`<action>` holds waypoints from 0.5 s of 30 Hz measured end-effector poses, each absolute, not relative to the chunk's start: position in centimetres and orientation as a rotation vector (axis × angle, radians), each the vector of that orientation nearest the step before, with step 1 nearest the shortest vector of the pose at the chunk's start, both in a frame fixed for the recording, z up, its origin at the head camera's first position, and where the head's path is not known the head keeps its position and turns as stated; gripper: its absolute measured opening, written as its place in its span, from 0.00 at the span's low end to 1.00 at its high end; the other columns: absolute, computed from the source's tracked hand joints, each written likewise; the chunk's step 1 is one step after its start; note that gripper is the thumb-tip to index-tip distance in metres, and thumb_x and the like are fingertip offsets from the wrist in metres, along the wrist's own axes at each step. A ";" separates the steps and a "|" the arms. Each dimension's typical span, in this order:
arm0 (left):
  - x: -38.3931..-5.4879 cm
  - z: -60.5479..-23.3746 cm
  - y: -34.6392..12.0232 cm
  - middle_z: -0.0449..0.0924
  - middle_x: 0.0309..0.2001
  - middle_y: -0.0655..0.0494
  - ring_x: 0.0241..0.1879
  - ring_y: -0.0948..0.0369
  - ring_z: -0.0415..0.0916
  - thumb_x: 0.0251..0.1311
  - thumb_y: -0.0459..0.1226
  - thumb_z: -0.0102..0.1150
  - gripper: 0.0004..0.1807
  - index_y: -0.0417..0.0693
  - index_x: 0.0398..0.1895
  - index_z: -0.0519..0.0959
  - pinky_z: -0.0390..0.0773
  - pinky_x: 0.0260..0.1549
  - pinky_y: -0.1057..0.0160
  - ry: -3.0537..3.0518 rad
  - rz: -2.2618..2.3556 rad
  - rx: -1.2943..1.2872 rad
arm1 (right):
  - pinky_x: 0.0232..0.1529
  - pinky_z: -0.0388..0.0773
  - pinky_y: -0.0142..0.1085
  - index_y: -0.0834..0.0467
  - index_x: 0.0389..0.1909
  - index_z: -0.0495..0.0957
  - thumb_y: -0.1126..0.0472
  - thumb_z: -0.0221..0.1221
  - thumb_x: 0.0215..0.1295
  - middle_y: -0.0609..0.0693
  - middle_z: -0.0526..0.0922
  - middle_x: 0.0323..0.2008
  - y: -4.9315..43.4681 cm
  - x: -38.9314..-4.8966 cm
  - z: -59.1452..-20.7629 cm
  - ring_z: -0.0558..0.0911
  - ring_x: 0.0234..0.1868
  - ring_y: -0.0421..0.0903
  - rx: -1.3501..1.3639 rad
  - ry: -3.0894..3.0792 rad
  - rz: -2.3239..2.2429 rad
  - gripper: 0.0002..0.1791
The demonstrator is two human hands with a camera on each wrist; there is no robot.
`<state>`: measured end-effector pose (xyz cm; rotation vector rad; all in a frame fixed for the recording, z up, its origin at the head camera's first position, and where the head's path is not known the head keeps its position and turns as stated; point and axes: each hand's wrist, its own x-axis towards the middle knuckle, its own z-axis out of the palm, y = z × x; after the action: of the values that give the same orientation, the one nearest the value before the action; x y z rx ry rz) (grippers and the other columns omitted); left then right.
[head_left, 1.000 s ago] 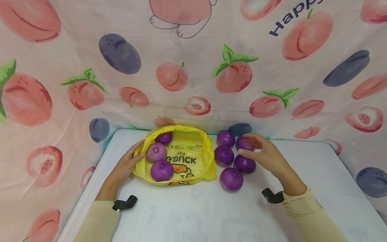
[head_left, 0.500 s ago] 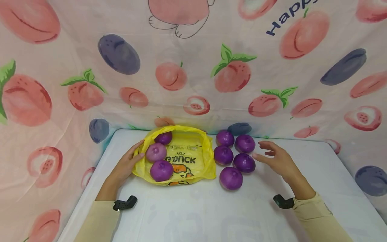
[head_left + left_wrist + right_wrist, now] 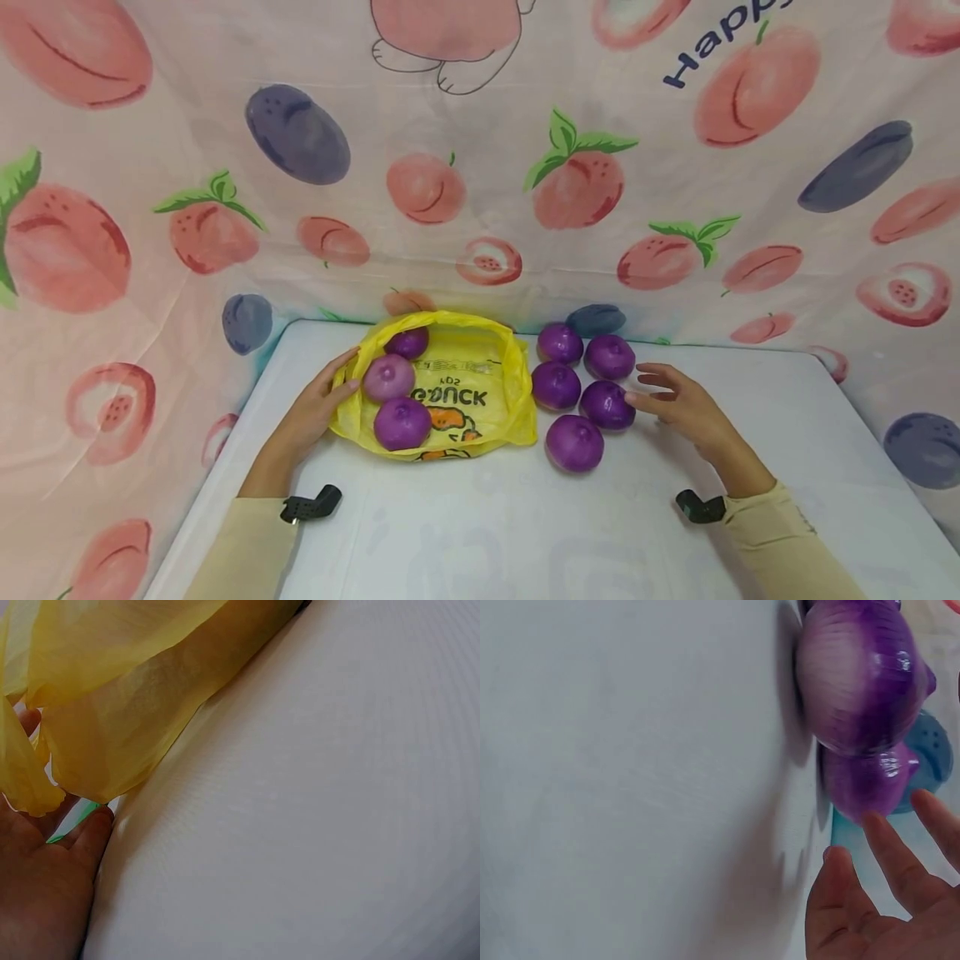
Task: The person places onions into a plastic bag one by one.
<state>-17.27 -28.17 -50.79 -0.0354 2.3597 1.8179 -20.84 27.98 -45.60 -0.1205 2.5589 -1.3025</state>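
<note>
Fingers [image 3: 896,859] of the right hand [image 3: 688,410] are loosely spread and hold nothing, right of the open yellow plastic bag [image 3: 521,400], thumb just beside one of five purple onions [image 3: 606,406]; whether it touches cannot be told. These onions sit between that hand and the bag. Three more onions [image 3: 388,378] lie inside the bag, along its left side. At the bag's left edge, the left hand [image 3: 309,414] rests relaxed fingers against the plastic, thumb apart. Under the bag is a white table [image 3: 487,533].
</note>
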 end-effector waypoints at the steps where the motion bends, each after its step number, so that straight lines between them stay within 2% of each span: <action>1: -17.3 -50.8 -28.2 0.47 0.83 0.56 0.81 0.48 0.45 0.73 0.56 0.54 0.36 0.74 0.80 0.55 0.55 0.76 0.44 2.358 1.824 -0.033 | 0.51 0.79 0.46 0.56 0.77 0.60 0.44 0.65 0.68 0.65 0.67 0.73 27.9 -20.9 -45.7 0.70 0.69 0.67 -0.118 2.539 -1.320 0.43; 8: -17.3 -50.8 -28.1 0.47 0.83 0.55 0.81 0.48 0.44 0.72 0.56 0.54 0.36 0.74 0.80 0.56 0.52 0.77 0.41 2.349 1.837 -0.037 | 0.44 0.76 0.40 0.58 0.77 0.60 0.49 0.65 0.69 0.66 0.65 0.74 27.4 -20.8 -46.1 0.69 0.70 0.66 -0.113 2.438 -1.377 0.42; 15: -17.2 -50.7 -28.1 0.47 0.83 0.54 0.81 0.48 0.45 0.74 0.53 0.54 0.36 0.71 0.81 0.55 0.52 0.77 0.42 2.351 1.844 -0.020 | 0.50 0.73 0.41 0.56 0.77 0.61 0.48 0.66 0.68 0.65 0.66 0.73 27.1 -21.0 -46.4 0.67 0.71 0.67 -0.148 2.416 -1.328 0.41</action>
<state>-17.21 -28.09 -50.68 -0.0196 2.3507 1.8436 -20.98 27.12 -46.37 -0.1485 2.4160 -1.3282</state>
